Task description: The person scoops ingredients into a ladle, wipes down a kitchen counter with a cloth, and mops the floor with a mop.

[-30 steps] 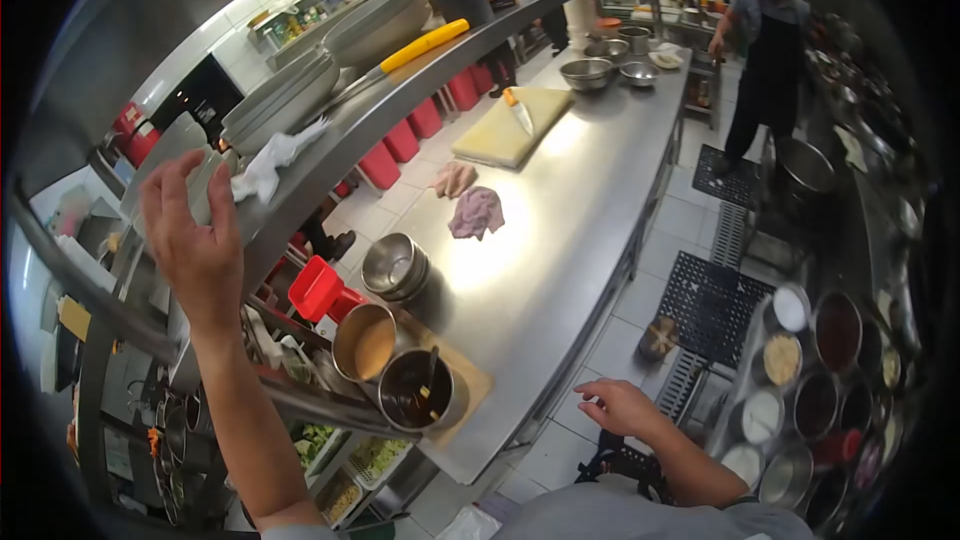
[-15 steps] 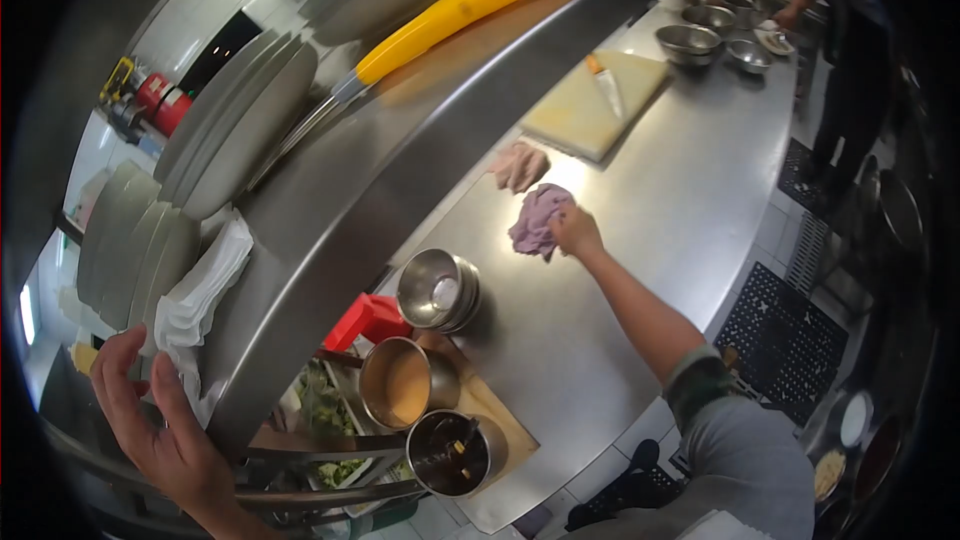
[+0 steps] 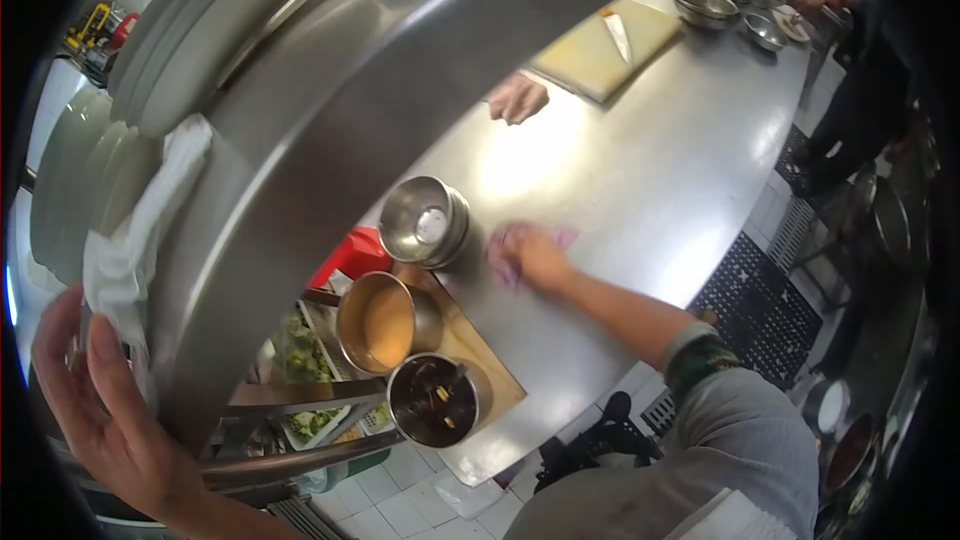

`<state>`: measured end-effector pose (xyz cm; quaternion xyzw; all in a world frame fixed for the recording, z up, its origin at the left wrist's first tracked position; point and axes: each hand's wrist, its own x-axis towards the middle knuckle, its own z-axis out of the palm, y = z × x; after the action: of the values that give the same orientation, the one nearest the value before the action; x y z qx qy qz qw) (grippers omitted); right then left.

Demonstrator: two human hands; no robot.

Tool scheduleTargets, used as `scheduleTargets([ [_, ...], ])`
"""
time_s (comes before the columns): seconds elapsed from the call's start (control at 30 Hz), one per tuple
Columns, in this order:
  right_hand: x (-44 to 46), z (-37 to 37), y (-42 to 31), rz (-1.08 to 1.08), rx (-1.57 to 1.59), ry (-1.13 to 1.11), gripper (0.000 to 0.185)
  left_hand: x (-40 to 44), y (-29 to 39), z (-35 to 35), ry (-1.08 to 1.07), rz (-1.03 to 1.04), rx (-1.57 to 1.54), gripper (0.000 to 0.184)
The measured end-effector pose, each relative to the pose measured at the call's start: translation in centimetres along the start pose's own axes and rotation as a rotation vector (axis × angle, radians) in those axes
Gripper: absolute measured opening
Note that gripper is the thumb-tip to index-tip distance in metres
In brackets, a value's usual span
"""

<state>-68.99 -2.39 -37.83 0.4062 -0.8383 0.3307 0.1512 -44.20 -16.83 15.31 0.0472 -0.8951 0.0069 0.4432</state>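
My right hand [image 3: 535,258] is on a purple cloth [image 3: 506,274], pressed against the steel worktop [image 3: 620,200], with folds sticking out on both sides. Just left of it stands a stack of metal bowls [image 3: 420,220]. At the lower left, my left hand [image 3: 115,420] has its thumb and fingers apart, beside white folded napkins [image 3: 125,260] at the end of the raised steel shelf [image 3: 290,170]. Whether its fingertips touch the napkins or the shelf, I cannot tell.
A pot of orange sauce [image 3: 385,325] and a pot of dark liquid [image 3: 435,400] stand near a wooden board. Further back are a crumpled pinkish cloth [image 3: 517,98], a cutting board [image 3: 590,60] with a knife [image 3: 618,37], several bowls and another person [image 3: 870,80]. Plates [image 3: 190,30] line the shelf.
My right hand has moved the purple cloth toward me and left across the worktop, closer to the bowl stack. The view has shifted; my left hand stays beside the napkins.
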Motion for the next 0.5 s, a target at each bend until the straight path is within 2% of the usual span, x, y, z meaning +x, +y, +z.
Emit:
scheduleTargets([
  [0.03,-3.6,-0.5,-2.2,-0.219,-0.095,0.112,0.027,-0.1,-0.3,0.1,0.011,-0.013,-0.033,0.035],
  [0.1,-7.4,-5.3,-3.0,0.161,0.385,0.045,0.03,-0.2,-1.0,0.5,0.032,-0.038,-0.102,0.038],
  [0.17,-10.9,-12.7,-4.0,0.561,0.866,-0.013,0.034,0.3,-2.5,0.3,-0.044,0.014,-0.18,0.043],
  [0.23,-11.7,-20.4,-4.1,1.008,1.151,0.015,0.026,0.6,-2.8,0.7,-0.045,0.056,-0.202,0.044],
  [0.27,-13.7,-19.3,-1.7,0.827,0.806,0.036,0.023,0.8,-2.7,0.9,-0.042,0.074,-0.21,0.044],
  [0.3,-15.7,-18.1,0.7,0.689,0.324,0.064,0.022,0.8,-2.5,1.0,-0.045,0.093,-0.22,0.044],
  [0.33,-17.7,-16.9,3.1,0.618,-0.103,0.143,0.023,0.9,-2.3,1.3,-0.053,0.113,-0.234,0.044],
  [0.37,-18.1,-16.2,0.0,0.534,-0.39,0.162,0.025,1.1,-2.1,1.5,-0.053,0.136,-0.248,0.045],
  [0.43,-18.6,-13.8,-8.0,0.579,-0.018,0.174,0.023,1.3,-1.8,1.8,-0.078,0.159,-0.276,0.045],
  [0.47,-20.0,-11.1,-11.5,0.598,0.236,0.182,0.019,1.5,-1.7,2.1,-0.112,0.147,-0.287,0.046],
  [0.5,-19.9,-11.0,-16.6,0.697,0.557,0.097,0.022,1.7,-1.6,2.1,-0.169,0.101,-0.302,0.046],
])
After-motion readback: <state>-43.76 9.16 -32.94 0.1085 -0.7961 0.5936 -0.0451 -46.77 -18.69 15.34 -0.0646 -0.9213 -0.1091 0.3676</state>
